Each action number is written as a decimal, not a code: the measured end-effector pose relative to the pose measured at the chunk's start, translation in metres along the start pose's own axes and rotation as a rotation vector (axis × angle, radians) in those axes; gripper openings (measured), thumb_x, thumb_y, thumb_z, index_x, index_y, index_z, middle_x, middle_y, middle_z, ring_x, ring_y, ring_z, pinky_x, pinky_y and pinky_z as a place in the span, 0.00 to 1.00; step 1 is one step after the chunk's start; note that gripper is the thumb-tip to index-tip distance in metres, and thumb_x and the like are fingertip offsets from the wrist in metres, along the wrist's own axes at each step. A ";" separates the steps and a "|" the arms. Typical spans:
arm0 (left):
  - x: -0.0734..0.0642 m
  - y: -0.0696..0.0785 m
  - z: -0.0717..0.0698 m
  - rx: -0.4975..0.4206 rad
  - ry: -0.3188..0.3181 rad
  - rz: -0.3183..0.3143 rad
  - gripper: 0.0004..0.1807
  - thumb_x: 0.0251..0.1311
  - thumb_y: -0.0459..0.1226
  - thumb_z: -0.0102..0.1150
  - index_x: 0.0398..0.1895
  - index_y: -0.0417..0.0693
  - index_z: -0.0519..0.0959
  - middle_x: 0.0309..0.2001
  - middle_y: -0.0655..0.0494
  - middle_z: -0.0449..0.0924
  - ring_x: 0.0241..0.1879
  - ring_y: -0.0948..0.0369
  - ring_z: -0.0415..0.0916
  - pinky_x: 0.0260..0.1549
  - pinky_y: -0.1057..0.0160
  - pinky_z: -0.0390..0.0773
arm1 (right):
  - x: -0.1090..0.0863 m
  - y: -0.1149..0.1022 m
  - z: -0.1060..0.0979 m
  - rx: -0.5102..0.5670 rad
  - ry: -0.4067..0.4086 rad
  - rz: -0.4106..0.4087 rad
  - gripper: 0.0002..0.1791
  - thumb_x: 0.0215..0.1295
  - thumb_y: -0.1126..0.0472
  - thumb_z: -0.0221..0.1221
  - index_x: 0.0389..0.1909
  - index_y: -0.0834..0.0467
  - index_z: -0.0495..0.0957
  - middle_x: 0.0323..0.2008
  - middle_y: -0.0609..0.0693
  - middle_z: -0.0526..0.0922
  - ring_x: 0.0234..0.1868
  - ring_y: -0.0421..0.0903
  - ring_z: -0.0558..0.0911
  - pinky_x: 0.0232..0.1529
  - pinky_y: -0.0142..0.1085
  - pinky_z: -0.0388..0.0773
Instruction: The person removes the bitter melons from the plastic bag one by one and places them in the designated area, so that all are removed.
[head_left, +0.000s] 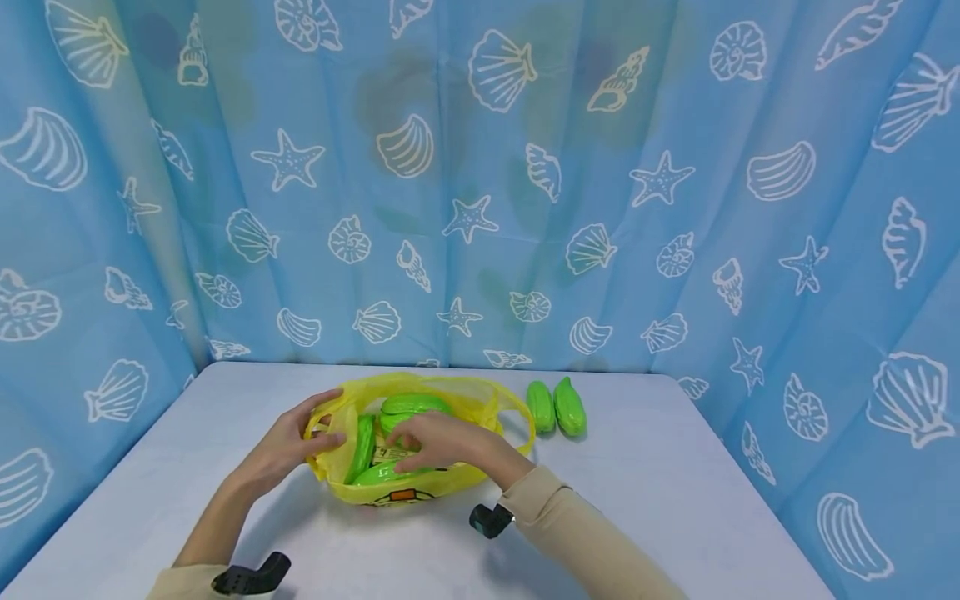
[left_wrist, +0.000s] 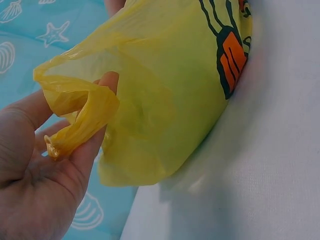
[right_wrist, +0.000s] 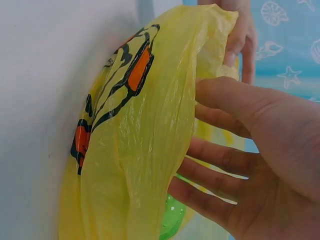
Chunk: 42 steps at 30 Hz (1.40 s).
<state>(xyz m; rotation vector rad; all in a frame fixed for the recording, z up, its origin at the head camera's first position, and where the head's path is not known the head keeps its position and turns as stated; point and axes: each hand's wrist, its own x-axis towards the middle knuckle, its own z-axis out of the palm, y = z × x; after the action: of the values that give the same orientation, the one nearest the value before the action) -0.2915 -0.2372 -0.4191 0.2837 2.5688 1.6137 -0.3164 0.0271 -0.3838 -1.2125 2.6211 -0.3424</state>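
A yellow plastic bag [head_left: 455, 479] with a black and orange print lies on the white table, its mouth open upward. My left hand [head_left: 281, 446] grips the bag's left handle, the gathered plastic [left_wrist: 85, 122] lying between thumb and fingers in the left wrist view. Inside the bag are several glossy green oblong fruit-like pieces [head_left: 363, 446]. My right hand [head_left: 438, 437] reaches into the mouth, fingers spread and loosely bent above the green pieces. From the right wrist, the fingers [right_wrist: 225, 155] pass behind the bag's near edge, and part of a green piece [right_wrist: 172, 217] shows below them.
Two more green oblong pieces [head_left: 570, 408] lie side by side on the table, right of the bag. A blue curtain [head_left: 465, 267] with white shell and starfish prints hangs behind the white table [head_left: 660, 500]. Black wrist devices [head_left: 491, 521] sit on both sleeves.
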 end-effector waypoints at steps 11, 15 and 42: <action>0.000 0.000 -0.001 0.015 -0.007 -0.002 0.45 0.59 0.49 0.66 0.77 0.61 0.54 0.69 0.44 0.63 0.54 0.52 0.70 0.46 0.62 0.81 | 0.018 -0.003 0.009 -0.003 -0.103 -0.007 0.22 0.65 0.51 0.63 0.59 0.49 0.78 0.52 0.44 0.84 0.49 0.36 0.81 0.50 0.28 0.77; 0.001 0.000 -0.001 0.032 -0.003 0.008 0.45 0.58 0.49 0.66 0.77 0.61 0.54 0.71 0.43 0.61 0.56 0.51 0.69 0.48 0.60 0.82 | 0.019 -0.005 0.011 -0.049 -0.144 0.001 0.21 0.65 0.51 0.63 0.60 0.46 0.78 0.54 0.42 0.83 0.53 0.37 0.80 0.54 0.30 0.76; 0.001 -0.002 -0.003 0.039 -0.010 -0.020 0.46 0.57 0.50 0.67 0.76 0.60 0.55 0.69 0.45 0.62 0.55 0.51 0.70 0.46 0.62 0.80 | 0.012 0.001 0.004 -0.026 -0.168 -0.018 0.22 0.66 0.53 0.62 0.61 0.45 0.76 0.57 0.43 0.82 0.57 0.38 0.80 0.57 0.30 0.76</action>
<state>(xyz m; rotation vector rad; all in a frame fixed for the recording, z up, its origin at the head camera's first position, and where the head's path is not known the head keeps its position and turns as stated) -0.2936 -0.2404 -0.4195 0.2682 2.5896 1.5533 -0.3239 0.0182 -0.3893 -1.2169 2.4803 -0.2007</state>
